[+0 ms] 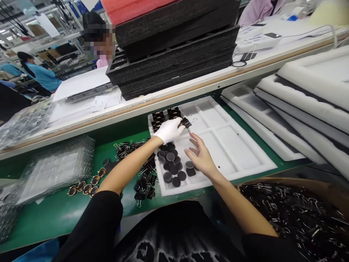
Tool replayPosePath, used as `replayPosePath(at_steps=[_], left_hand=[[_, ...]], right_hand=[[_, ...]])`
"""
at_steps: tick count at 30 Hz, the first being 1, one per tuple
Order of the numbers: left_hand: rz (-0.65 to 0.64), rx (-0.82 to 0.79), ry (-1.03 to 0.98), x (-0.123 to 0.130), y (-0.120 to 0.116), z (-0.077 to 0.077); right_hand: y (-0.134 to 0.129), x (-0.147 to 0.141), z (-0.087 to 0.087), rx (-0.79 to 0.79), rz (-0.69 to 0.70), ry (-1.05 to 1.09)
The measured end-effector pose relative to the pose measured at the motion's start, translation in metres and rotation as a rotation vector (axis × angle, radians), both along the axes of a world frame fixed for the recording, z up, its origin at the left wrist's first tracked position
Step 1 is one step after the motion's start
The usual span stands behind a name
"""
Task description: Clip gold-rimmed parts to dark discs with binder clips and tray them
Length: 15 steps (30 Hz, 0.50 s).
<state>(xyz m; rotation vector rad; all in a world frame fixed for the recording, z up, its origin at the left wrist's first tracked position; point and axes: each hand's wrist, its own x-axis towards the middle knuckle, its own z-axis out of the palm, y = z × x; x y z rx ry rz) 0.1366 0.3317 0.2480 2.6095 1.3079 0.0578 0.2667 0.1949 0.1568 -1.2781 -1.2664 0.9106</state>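
Observation:
My left hand point(169, 131), in a white glove, is closed on a black binder clip point(186, 123) above the white foam tray point(231, 145). Whether the clip grips a smaller part is hidden by my fingers. My bare right hand point(200, 154) hovers over the tray with its fingers apart, holding nothing. Below it lie round black discs point(173, 169) in the tray's near left compartment. Clipped pieces point(160, 118) stand in rows in the far left compartment. To the left, loose binder clips point(145, 185) lie in a heap on the green table.
Round gold-rimmed parts point(87, 189) and stacked clear plastic trays point(54, 174) are at the left. Black foam trays point(177, 62) stand on the ledge. White foam trays point(297, 105) lean at the right, above a box of binder clips point(294, 218). Other people sit beyond.

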Motion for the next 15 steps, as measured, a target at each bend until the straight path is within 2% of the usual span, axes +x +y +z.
replayPosePath(at_steps=[3,5,10,13,15], left_hand=[[-0.070,0.015,0.121,0.014,0.033,-0.003],[-0.108,0.012,0.180,0.021,0.047,-0.010],[-0.121,0.070,0.221,0.022,0.051,-0.029],[-0.109,0.113,0.197,0.018,0.045,-0.036],[-0.101,0.122,0.182,0.017,0.042,-0.036]], right_hand=[[0.004,0.014,-0.013,0.117,-0.185,-0.289],[0.004,0.018,-0.022,0.166,-0.222,-0.414],[0.002,0.016,-0.036,0.178,-0.188,-0.503],[-0.002,0.016,-0.035,0.185,-0.139,-0.549],[-0.006,0.018,-0.030,0.187,-0.049,-0.591]])
